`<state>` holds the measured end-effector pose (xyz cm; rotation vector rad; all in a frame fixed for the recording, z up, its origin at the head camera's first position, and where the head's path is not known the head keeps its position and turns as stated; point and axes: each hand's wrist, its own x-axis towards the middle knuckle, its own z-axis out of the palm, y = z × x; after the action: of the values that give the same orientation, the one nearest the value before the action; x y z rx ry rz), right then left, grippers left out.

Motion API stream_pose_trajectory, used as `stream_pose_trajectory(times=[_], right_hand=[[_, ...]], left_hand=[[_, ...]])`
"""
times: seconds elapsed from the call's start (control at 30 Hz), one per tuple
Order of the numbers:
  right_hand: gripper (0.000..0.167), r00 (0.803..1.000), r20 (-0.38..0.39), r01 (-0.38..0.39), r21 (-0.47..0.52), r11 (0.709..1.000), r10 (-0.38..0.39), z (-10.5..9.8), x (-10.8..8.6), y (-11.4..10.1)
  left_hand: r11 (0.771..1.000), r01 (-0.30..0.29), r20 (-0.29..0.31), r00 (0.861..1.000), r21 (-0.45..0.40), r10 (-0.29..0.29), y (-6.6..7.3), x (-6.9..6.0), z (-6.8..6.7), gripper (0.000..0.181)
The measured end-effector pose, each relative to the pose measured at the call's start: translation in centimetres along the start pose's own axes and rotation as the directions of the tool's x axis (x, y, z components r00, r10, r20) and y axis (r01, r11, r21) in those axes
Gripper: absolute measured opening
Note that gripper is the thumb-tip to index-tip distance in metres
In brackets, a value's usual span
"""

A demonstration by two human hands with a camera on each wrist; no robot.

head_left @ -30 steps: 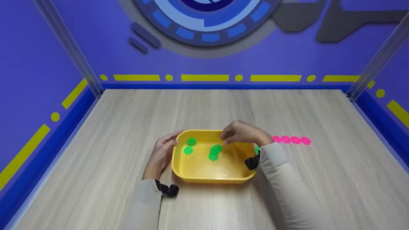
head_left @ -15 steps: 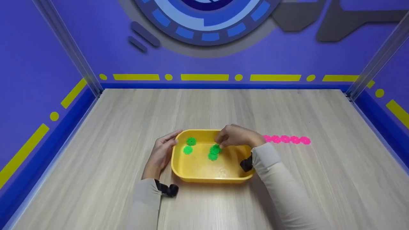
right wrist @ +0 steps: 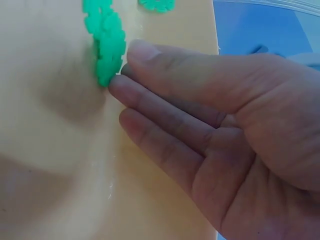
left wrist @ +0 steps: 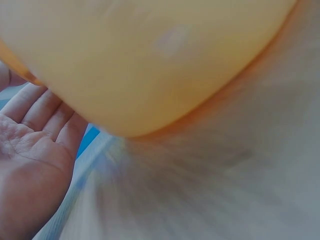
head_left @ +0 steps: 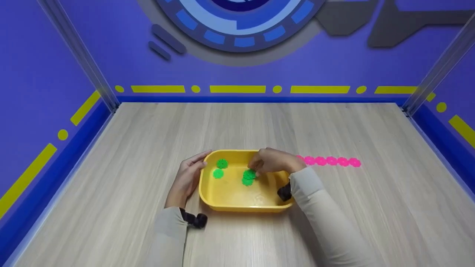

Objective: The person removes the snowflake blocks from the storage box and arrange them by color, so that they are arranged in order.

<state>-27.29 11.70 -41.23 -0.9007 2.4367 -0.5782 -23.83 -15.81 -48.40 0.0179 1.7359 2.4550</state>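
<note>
A yellow plastic tray (head_left: 230, 205) stands on the table with several green snowflake discs inside. My left hand (head_left: 187, 178) holds its left rim, thumb on top and fingers along the outside wall; the left wrist view shows this palm (left wrist: 35, 155) beside the wall. Inside the tray, my right hand (head_left: 276, 161) reaches to a pair of overlapping green discs (head_left: 248, 181). In the right wrist view, one tilted green disc (right wrist: 111, 47) meets the fingertips (right wrist: 122, 87), while the thumb stays slightly off it. Two other discs (head_left: 219, 173) lie near the tray's left end.
A row of pink snowflake discs (head_left: 331, 161) lies on the wooden table (head_left: 371, 207), right of the tray and partly behind my right wrist. Blue-purple panels (head_left: 237, 74) enclose the table's back and sides.
My right hand has moved left and down to the overlapping green discs, uncovering more of the pink row. The upper disc has shifted slightly. My left hand keeps its hold on the tray.
</note>
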Motion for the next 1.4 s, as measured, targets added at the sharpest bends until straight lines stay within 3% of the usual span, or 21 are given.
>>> stream_pose_trajectory(times=[0.93,1.4], right_hand=[[0.025,0.999,-0.040,-0.017,0.017,1.000,0.018,1.6,0.7,-0.3],[0.019,0.998,0.017,-0.060,-0.001,0.998,0.060,1.7,1.0,-0.4]], left_hand=[[1.000,0.000,0.015,1.000,0.025,0.000,0.1,-0.1,-0.1,0.048],[1.000,0.006,0.014,1.000,0.012,-0.006,0.1,0.0,0.0,0.048]])
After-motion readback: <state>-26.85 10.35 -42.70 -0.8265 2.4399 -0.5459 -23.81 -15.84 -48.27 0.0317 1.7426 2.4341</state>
